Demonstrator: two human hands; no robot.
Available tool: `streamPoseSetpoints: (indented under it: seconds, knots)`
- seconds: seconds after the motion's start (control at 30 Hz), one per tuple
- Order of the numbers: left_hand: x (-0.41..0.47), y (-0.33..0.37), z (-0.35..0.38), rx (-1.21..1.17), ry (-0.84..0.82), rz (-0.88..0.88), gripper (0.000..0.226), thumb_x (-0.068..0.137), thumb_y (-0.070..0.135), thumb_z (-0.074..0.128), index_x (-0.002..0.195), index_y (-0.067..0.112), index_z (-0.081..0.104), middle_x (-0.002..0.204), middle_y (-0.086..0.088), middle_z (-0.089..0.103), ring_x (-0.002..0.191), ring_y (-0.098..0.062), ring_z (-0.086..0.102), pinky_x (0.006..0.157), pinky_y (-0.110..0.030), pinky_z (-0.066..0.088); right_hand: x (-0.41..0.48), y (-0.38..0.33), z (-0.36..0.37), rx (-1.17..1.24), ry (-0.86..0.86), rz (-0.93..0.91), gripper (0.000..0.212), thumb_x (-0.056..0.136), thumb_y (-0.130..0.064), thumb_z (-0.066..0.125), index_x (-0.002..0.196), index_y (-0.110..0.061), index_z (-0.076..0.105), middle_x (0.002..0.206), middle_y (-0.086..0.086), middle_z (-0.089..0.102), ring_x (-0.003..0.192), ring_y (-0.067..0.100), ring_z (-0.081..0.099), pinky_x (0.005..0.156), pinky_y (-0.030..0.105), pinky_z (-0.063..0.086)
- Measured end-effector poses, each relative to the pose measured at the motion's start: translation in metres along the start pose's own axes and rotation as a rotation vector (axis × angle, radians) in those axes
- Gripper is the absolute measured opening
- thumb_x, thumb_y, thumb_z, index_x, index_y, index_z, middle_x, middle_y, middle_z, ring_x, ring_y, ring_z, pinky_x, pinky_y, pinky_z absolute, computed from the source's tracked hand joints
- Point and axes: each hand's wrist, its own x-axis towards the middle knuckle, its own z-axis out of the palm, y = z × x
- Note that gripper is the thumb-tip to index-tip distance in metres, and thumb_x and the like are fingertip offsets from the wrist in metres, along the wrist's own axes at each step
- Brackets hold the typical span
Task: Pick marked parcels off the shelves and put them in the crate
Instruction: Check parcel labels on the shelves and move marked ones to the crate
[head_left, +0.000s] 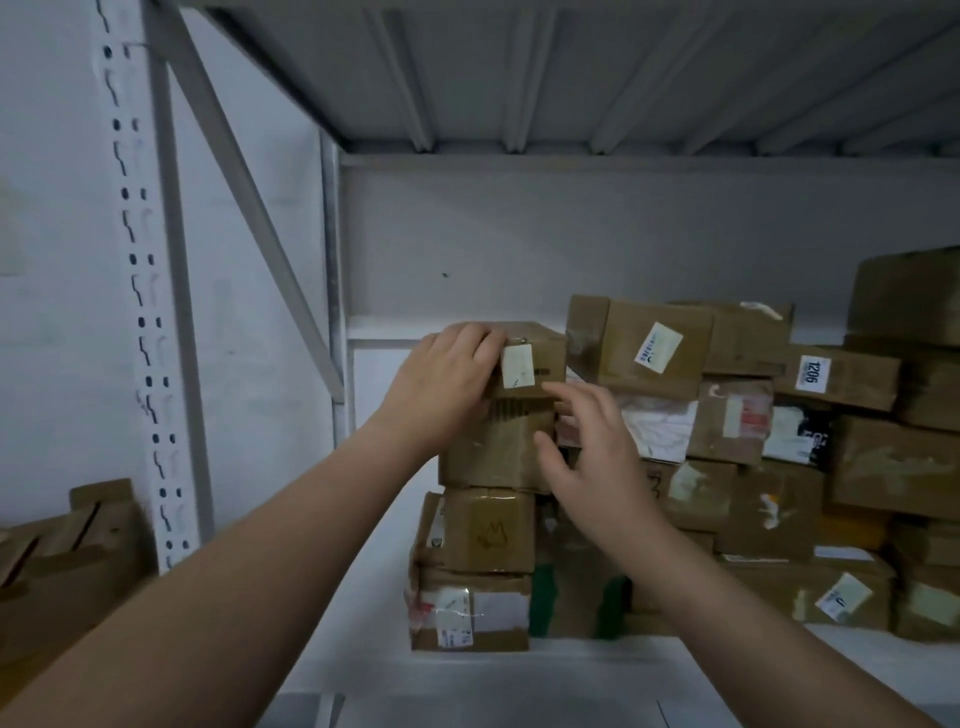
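Your left hand (447, 379) grips the top parcel (540, 358), a small brown cardboard box. The fingers are curled over its upper left edge and the palm lies against its left face. A white label (518, 367) sits on the front of this parcel, just right of your left fingertips.

The top parcel sits at the head of a stack of four. Directly under your left hand is the second parcel (493, 452), taped and slightly wider. Below that come a third parcel (488, 530) and a bottom parcel (467, 608) with a printed shipping label. The stack stands on a white shelf (374, 597).

Your right hand (592, 457) is spread, fingers apart and lightly bent, and it holds nothing. It lies at the right front corner of the stack, below and to the right of the top parcel. Its fingertips are near the lower right edge of that parcel; whether they touch it cannot be told.

Beyond your right hand a pile of parcels (779, 441) fills the rest of the shelf, brown boxes with white and printed labels. One box (852, 384) in that pile carries a tag reading 1206 (814, 373). Something green (543, 597) shows low between the stack and the pile, under your right forearm.

To the left of your left hand are a diagonal brace (244, 182) and a slotted white post (140, 312). More cardboard (62, 561) lies past the post, beside your left forearm. Above both hands is the ribbed underside of the upper shelf (571, 67).
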Motion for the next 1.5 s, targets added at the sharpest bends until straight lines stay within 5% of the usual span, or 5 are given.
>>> streamPoseSetpoints:
  seconds: [0.4,0.6,0.73,0.93,1.5]
  knots:
    - [-0.111,-0.077,0.012,-0.023,0.554,0.117,0.044,0.079,0.018,0.067,0.117,0.012,0.045,0.117,-0.009,0.042,0.102,-0.029,0.043,0.086,-0.039,0.038,0.012,-0.08,0.059,0.689,0.067,0.406,0.047,0.089,-0.041,0.058,0.132,-0.028,0.044,0.104,-0.011,0.065,0.098,0.007,0.065,0.091,0.035,0.053]
    - [-0.155,-0.102,0.003,-0.322,0.204,0.056,0.056,0.082,0.048,0.062,0.123,0.014,0.047,0.122,-0.009,0.047,0.11,-0.022,0.043,0.097,-0.034,0.04,-0.011,-0.105,0.113,0.694,0.151,0.439,0.062,0.084,-0.021,0.07,0.137,-0.024,0.039,0.115,-0.008,0.063,0.099,0.003,0.064,0.08,0.021,0.055]
    - [-0.158,-0.09,-0.03,-1.2,-0.125,-0.49,0.077,0.074,0.071,0.041,0.136,0.025,0.038,0.13,0.007,0.048,0.11,0.002,0.051,0.088,-0.013,0.046,-0.029,-0.112,0.145,0.201,0.206,0.3,0.083,0.077,-0.028,0.077,0.145,-0.027,0.03,0.13,-0.013,0.038,0.117,-0.001,0.039,0.097,0.01,0.035]
    - [-0.159,-0.08,-0.037,-1.61,0.121,-0.835,0.064,0.072,0.029,0.076,0.116,0.026,0.03,0.106,0.01,0.059,0.093,0.007,0.061,0.078,-0.017,0.051,-0.048,-0.117,0.177,-0.264,0.229,-0.114,0.073,0.074,-0.03,0.072,0.135,-0.023,0.033,0.127,-0.003,0.034,0.115,0.019,0.036,0.097,0.041,0.04]
    - [-0.169,-0.089,-0.012,-1.892,0.103,-0.854,0.046,0.093,0.005,0.05,0.128,0.028,0.032,0.104,-0.003,0.071,0.101,-0.023,0.067,0.087,-0.04,0.053,-0.058,-0.108,0.14,0.491,0.027,0.406,0.081,0.078,-0.029,0.075,0.142,-0.029,0.026,0.126,-0.017,0.055,0.113,-0.006,0.053,0.095,0.019,0.047]
